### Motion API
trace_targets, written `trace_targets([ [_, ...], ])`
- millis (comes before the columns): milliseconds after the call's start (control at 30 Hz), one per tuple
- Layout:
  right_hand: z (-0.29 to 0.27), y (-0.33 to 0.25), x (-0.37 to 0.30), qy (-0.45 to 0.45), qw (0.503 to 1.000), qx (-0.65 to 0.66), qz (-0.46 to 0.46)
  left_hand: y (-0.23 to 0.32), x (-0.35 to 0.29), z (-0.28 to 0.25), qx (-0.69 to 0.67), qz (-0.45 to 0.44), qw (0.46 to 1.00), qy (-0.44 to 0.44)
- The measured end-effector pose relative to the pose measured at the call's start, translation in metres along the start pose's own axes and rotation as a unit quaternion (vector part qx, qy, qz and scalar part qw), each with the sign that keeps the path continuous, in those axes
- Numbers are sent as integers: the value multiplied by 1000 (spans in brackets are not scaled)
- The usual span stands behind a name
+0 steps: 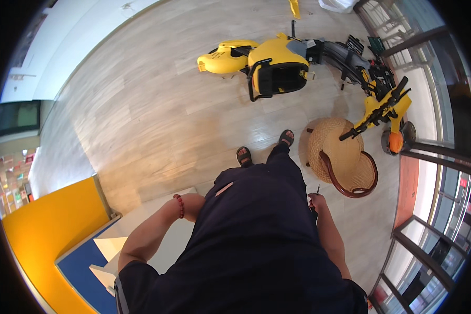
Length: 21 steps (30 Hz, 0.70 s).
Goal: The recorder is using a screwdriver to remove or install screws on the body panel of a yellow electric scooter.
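My right hand (317,200) hangs beside my right thigh, its fingers closed round a thin dark rod-shaped tool (318,190). The tool's tip points away from me, and the rest is hidden in the fist. A wrist with a red bead bracelet leads to my left hand (194,205), which is against my left hip. Dark clothing covers those fingers. Nearest to the right hand stands a woven wicker chair (336,149) with a curved brown wooden arm. Farther off is a partly dismantled yellow and black scooter (350,65), its handlebar (384,110) above the chair's far side.
Yellow body panels, among them a rounded one (222,62) and a large one with a black opening (280,55), lie on the wood-look floor (157,99). Dark-framed glass doors (424,251) line the right. A yellow panel (57,220) and white furniture (172,243) stand at left.
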State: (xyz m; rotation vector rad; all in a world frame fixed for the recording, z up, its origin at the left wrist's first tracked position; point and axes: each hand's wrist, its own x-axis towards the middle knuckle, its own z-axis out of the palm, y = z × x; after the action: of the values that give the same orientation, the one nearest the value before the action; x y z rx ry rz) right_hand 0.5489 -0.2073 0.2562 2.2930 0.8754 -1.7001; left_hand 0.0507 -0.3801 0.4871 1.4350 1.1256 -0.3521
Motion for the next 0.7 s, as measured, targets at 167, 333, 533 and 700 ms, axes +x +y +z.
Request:
trace_targets([
  [167, 12, -18, -7, -31, 999, 28, -27, -18, 9, 19, 3, 3, 1000, 2],
  [333, 13, -20, -4, -22, 998, 51, -33, -32, 16, 29, 41, 14, 999, -17],
  [533, -8, -10, 14, -45, 994, -59, -79, -33, 14, 40, 30, 12, 999, 35],
  [700, -6, -33, 16, -70, 964, -199, -161, -34, 10, 48, -1, -8, 999, 46],
])
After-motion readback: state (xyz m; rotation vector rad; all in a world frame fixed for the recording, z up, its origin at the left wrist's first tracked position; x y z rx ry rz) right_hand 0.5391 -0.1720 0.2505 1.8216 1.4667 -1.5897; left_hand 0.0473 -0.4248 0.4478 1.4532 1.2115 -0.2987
